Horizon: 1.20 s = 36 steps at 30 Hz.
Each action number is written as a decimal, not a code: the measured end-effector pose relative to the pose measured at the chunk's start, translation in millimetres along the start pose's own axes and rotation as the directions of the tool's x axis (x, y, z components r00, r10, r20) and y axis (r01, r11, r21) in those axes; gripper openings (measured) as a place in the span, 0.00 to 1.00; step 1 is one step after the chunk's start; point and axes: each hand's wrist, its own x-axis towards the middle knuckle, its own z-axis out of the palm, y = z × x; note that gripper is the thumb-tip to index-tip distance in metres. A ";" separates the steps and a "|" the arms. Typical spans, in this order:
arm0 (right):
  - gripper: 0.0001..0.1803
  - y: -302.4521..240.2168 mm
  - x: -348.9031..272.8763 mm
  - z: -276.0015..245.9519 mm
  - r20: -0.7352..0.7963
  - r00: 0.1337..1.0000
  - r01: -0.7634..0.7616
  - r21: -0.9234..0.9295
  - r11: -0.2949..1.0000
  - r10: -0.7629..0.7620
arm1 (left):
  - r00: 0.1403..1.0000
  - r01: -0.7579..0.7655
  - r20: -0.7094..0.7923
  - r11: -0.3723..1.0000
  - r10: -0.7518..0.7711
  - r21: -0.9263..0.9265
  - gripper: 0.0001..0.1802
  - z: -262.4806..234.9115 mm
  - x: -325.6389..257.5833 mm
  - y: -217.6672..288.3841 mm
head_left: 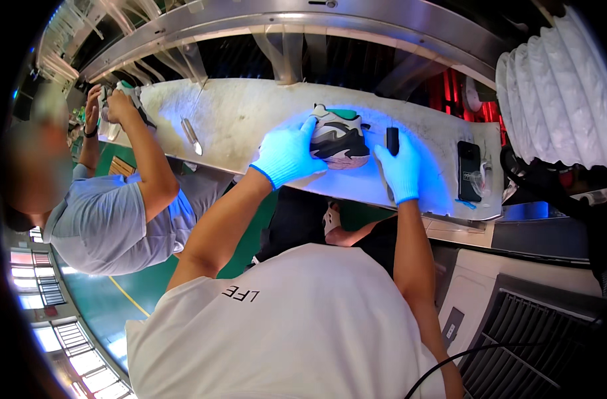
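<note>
My left hand (287, 154), in a light blue glove, rests on a grey, black and white sneaker with a green collar (340, 136) that sits on the pale worn conveyor belt (243, 120). My right hand (400, 167), also gloved, grips a small black torch-like tool (392, 139) just right of the shoe. Bluish light falls on the belt around the shoe.
A co-worker in a grey shirt (110, 226) stands at the left, both hands on another sneaker (120, 100). A metal tool (192, 135) lies on the belt. A black phone (469, 169) lies at the right end. White ribbed duct (569, 93) at right.
</note>
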 end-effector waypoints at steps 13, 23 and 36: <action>0.16 1.6 -72.0 0.8 0.043 0.959 0.280 0.029 0.959 -0.282 | 0.999 0.015 0.034 0.997 -0.013 -0.080 0.61 -8.0 13.0 -16.7; 0.18 -6.3 -61.7 -16.6 0.233 0.960 0.205 -0.203 0.957 -0.156 | 1.000 0.004 0.016 0.984 -0.001 -0.179 0.55 -10.6 13.5 -20.0; 0.47 -44.6 -78.3 12.2 0.154 0.981 -0.024 0.700 0.714 -0.118 | 0.743 -0.460 -0.606 0.874 0.283 -0.155 0.56 53.7 -62.3 -56.6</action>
